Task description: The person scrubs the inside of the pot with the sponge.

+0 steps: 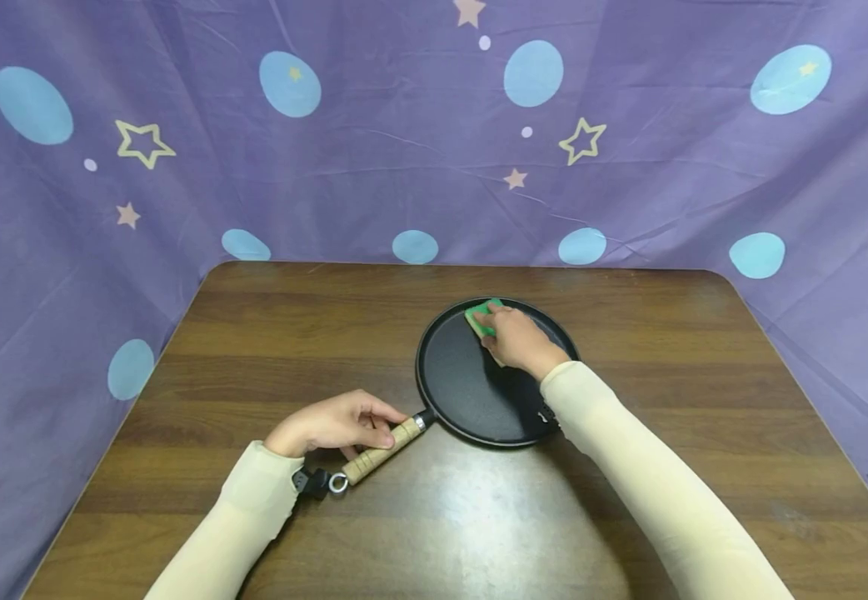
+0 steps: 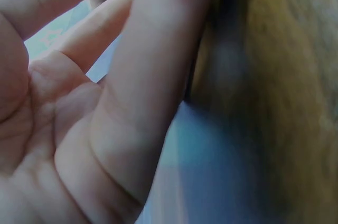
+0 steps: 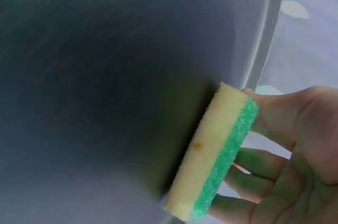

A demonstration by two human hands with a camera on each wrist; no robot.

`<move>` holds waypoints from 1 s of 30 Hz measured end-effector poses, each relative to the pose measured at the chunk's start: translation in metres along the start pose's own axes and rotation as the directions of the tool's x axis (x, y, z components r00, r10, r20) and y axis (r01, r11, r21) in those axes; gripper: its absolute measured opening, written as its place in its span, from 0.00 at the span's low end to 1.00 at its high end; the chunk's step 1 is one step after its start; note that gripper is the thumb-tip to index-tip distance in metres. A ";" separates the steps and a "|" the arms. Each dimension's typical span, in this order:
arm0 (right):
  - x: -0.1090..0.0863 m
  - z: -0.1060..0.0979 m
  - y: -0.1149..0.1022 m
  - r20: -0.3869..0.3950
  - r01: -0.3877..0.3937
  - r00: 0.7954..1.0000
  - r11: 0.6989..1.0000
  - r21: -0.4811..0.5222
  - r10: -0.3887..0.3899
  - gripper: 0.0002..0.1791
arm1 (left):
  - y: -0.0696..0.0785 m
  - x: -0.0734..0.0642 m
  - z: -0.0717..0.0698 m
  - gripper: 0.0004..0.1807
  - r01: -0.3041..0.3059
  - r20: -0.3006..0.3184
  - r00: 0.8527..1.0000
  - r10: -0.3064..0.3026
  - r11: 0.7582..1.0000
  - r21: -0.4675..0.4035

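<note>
A round, black, shallow frying pan (image 1: 464,379) lies on the table, its light wooden handle (image 1: 381,452) pointing toward the near left. My left hand (image 1: 340,425) grips that handle with the thumb on the near side and fingers across the far side. In the left wrist view the palm and fingers (image 2: 142,76) fill much of the picture. My right hand (image 1: 520,337) holds a green and yellow sponge (image 3: 211,152) near the pan's far rim, fingers and thumb at its green scouring side. The yellow side faces down onto the black cooking surface (image 3: 95,102).
A brown wood-grain table (image 1: 291,333) with rounded far corners carries the pan. Behind and beside it hangs a purple cloth (image 1: 404,125) with stars and blue spots. A metal hanging ring (image 1: 338,482) ends the handle, close to a black wrist strap (image 1: 310,482).
</note>
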State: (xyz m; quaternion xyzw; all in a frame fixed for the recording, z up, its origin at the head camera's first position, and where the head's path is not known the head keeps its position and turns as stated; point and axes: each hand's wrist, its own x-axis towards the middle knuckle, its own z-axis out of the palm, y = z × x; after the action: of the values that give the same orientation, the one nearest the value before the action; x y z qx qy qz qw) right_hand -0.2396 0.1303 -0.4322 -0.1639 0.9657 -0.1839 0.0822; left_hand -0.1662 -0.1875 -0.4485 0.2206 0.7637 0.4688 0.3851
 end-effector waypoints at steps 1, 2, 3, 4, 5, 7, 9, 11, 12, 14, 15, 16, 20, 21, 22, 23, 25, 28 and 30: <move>-0.002 -0.001 0.003 0.001 -0.004 1.000 1.000 0.002 0.004 0.31 | 0.000 0.000 0.000 0.24 0.004 -0.002 1.000 -0.004 1.000 0.005; -0.004 -0.003 0.005 0.001 -0.009 1.000 1.000 0.001 0.009 0.31 | 0.001 0.000 -0.001 0.24 0.007 -0.002 1.000 -0.007 1.000 0.009; -0.006 -0.004 0.007 0.001 -0.011 1.000 1.000 -0.003 0.011 0.31 | 0.001 -0.001 -0.001 0.24 0.010 -0.002 1.000 -0.010 1.000 0.013; -0.008 -0.005 0.009 0.001 -0.015 1.000 1.000 -0.005 0.015 0.31 | 0.001 -0.001 -0.001 0.24 0.011 -0.001 1.000 -0.011 1.000 0.018; -0.010 -0.006 0.011 0.001 -0.016 1.000 1.000 -0.006 0.016 0.31 | 0.001 -0.001 -0.002 0.24 0.016 -0.004 1.000 -0.016 1.000 0.020; -0.013 -0.009 0.015 0.002 -0.015 1.000 1.000 -0.013 0.015 0.31 | 0.002 -0.001 -0.002 0.24 0.017 -0.005 1.000 -0.017 1.000 0.024; -0.016 -0.010 0.019 0.002 -0.009 1.000 0.999 -0.031 0.009 0.31 | 0.002 -0.001 -0.001 0.24 0.018 -0.005 1.000 -0.018 1.000 0.020; -0.019 -0.011 0.022 0.002 -0.006 1.000 0.999 -0.044 0.006 0.31 | 0.002 -0.001 -0.001 0.24 0.018 -0.005 1.000 -0.018 1.000 0.018; -0.021 -0.012 0.024 0.003 -0.004 1.000 0.999 -0.048 0.004 0.31 | 0.002 -0.001 -0.001 0.24 0.018 -0.006 1.000 -0.018 1.000 0.017; -0.025 -0.012 0.028 0.002 0.001 1.000 0.999 -0.053 -0.001 0.30 | 0.001 -0.001 -0.001 0.24 0.020 -0.006 1.000 -0.020 1.000 0.018; -0.028 -0.012 0.030 0.000 0.003 1.000 0.999 -0.054 -0.003 0.30 | 0.001 -0.001 -0.001 0.24 0.020 -0.005 1.000 -0.020 1.000 0.019; -0.030 -0.013 0.031 -0.003 0.005 1.000 0.999 -0.054 -0.005 0.30 | 0.001 -0.001 -0.001 0.24 0.021 -0.004 1.000 -0.021 1.000 0.021; -0.042 -0.014 0.037 -0.009 0.013 1.000 0.999 -0.036 -0.013 0.30 | 0.002 -0.001 -0.002 0.24 0.022 0.000 1.000 -0.022 0.999 0.032; -0.045 -0.014 0.039 -0.011 0.014 1.000 0.999 -0.033 -0.015 0.30 | 0.002 -0.001 -0.002 0.24 0.022 0.001 1.000 -0.022 0.999 0.035; -0.049 -0.014 0.039 -0.013 0.016 1.000 1.000 -0.027 -0.016 0.30 | 0.002 -0.001 -0.002 0.25 0.022 0.000 1.000 -0.022 0.999 0.037; -0.052 -0.014 0.040 -0.013 0.014 1.000 1.000 -0.016 -0.014 0.30 | 0.002 -0.001 -0.002 0.25 0.022 -0.001 1.000 -0.022 0.999 0.039; -0.057 -0.013 0.039 -0.019 0.010 1.000 1.000 -0.002 -0.010 0.31 | 0.002 0.000 -0.002 0.25 0.021 -0.004 1.000 -0.021 0.999 0.043; -0.065 -0.011 0.037 -0.027 0.004 1.000 1.000 0.007 -0.004 0.31 | 0.002 0.000 -0.002 0.25 0.024 -0.006 1.000 -0.024 0.999 0.042; -0.069 -0.009 0.034 -0.032 0.002 0.999 1.000 0.001 -0.002 0.31 | 0.002 0.000 -0.002 0.25 0.025 -0.006 1.000 -0.025 0.999 0.043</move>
State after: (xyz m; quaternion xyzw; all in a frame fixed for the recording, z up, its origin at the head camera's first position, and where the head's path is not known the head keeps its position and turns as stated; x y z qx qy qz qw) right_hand -0.1867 0.1874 -0.4301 -0.1619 0.9666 -0.1874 0.0664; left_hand -0.1674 -0.1879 -0.4465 0.2178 0.7773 0.4481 0.3842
